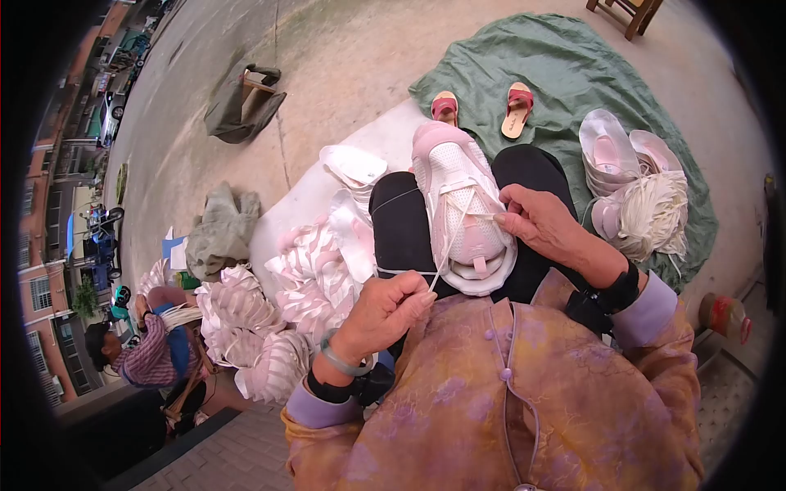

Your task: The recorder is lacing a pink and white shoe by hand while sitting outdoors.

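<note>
Pink-white shoe mid-frame on lap, left hand and right hand each pinching lace, pink-white stacks crowding center-left, pale strand bundle right, red slippers upper center.

- Pale pink and white sneaker, mesh over the toe, pink pull tab at the heel; upright between the black-trousered thighs, toe pointing away from the wearer.
- Thin off-white shoelace, partly laced across the front, one length pinched in the left hand, another in the right.
</note>
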`<state>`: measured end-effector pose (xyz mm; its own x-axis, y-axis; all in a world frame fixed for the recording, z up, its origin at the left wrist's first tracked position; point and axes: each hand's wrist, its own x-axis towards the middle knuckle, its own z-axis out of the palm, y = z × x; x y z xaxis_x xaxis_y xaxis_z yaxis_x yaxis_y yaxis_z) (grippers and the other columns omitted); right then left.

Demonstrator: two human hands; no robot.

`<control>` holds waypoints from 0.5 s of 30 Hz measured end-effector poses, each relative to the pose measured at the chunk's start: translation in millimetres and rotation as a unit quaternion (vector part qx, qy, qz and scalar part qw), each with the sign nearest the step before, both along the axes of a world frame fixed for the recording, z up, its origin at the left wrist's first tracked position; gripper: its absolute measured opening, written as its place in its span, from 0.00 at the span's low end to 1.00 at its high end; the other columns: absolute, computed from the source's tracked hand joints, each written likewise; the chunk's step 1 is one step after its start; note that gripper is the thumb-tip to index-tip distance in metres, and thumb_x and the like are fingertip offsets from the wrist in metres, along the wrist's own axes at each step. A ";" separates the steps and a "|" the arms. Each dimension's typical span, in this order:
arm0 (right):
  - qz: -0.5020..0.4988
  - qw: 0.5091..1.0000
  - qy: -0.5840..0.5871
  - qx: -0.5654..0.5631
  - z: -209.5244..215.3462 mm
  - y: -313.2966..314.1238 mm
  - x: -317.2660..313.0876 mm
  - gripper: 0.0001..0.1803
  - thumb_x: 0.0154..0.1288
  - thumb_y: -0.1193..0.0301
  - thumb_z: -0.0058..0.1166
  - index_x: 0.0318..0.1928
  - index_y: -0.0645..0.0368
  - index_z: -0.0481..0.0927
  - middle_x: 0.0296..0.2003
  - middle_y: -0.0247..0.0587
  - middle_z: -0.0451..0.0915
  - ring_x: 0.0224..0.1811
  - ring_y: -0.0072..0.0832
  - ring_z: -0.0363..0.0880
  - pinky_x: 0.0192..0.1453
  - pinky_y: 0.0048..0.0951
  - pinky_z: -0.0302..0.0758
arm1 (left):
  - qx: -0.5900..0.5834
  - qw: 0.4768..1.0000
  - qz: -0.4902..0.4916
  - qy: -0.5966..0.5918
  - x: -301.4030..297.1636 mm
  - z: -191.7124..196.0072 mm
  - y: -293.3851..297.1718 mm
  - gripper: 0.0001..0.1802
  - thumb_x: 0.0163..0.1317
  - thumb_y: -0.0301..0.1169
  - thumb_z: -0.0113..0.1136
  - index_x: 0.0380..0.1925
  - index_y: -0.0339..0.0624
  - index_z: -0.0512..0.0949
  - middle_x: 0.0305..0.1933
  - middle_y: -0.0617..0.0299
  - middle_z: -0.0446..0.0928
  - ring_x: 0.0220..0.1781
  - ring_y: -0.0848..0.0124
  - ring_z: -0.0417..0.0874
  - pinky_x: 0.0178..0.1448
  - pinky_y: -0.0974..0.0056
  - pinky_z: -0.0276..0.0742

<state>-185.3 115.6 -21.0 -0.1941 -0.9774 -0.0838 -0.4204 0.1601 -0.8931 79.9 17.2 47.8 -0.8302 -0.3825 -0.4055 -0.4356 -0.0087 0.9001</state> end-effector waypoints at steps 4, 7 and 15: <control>0.018 0.999 0.027 0.021 31.5 26.3 -7.0 0.09 0.62 0.72 0.50 0.40 0.63 0.75 0.15 0.40 0.70 0.16 0.31 0.68 0.24 0.29 0.66 | -0.040 0.998 0.048 -0.019 -6.9 37.3 5.7 0.04 0.62 0.26 0.55 0.32 0.36 0.73 0.18 0.65 0.71 0.21 0.80 0.68 0.26 0.73 0.65; 0.009 0.991 -0.131 0.031 43.2 46.5 -24.8 0.12 0.64 0.75 0.46 0.46 0.60 0.77 0.18 0.27 0.73 0.17 0.10 0.67 0.20 0.18 0.63 | -0.063 0.994 -0.002 0.093 -1.1 74.1 4.8 0.09 0.61 0.21 0.52 0.42 0.31 0.74 0.21 0.61 0.75 0.22 0.77 0.74 0.28 0.73 0.67; 0.074 0.863 -0.457 -0.203 118.4 73.9 -62.4 0.13 0.62 0.73 0.50 0.43 0.71 0.73 0.16 0.47 0.76 0.06 0.20 0.67 0.11 0.16 0.64 | 0.001 0.879 -0.093 0.467 34.9 145.5 -8.5 0.05 0.54 0.19 0.56 0.32 0.30 0.75 0.19 0.51 0.77 0.14 0.64 0.78 0.19 0.64 0.74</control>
<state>-247.7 189.5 97.4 -0.0985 -0.9705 0.2199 0.5005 -0.2393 -0.8320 114.8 8.7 193.3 -0.8491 -0.2050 0.4868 0.5004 -0.0176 0.8656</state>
